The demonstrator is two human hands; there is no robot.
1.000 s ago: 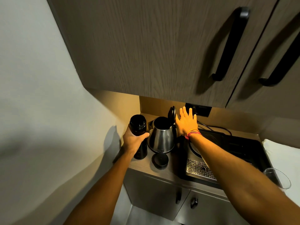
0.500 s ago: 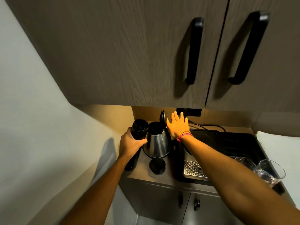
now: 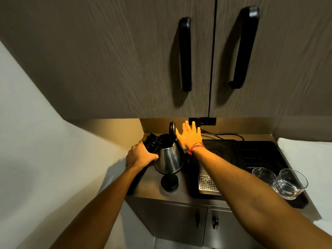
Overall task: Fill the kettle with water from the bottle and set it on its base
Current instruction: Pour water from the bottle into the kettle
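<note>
Wood-grain cupboard doors (image 3: 125, 60) with two black handles hang over a narrow table (image 3: 149, 187) lit warm from beneath them. On it, the left hand (image 3: 139, 156) is wrapped tight around a black bottle (image 3: 151, 142), which is tilted with its open mouth leaning against the rim of the kettle (image 3: 168, 157). The right hand (image 3: 189, 136) is spread flat with fingers apart, its thumb side next to the raised kettle lid (image 3: 172, 128), holding nothing; red and yellow threads circle its wrist. The steel kettle stands upright, lid hinged up, left of a black tray (image 3: 260, 155). Just near of the kettle lies a round black cap (image 3: 169, 182). A perforated metal grille (image 3: 206, 183) sits at the tray's near left edge, partly hidden by the right forearm. Two clear glasses (image 3: 280, 180) stand at the near right of the tray. Far behind, a black cord (image 3: 226, 135) runs toward a wall socket (image 3: 206, 121).
</note>
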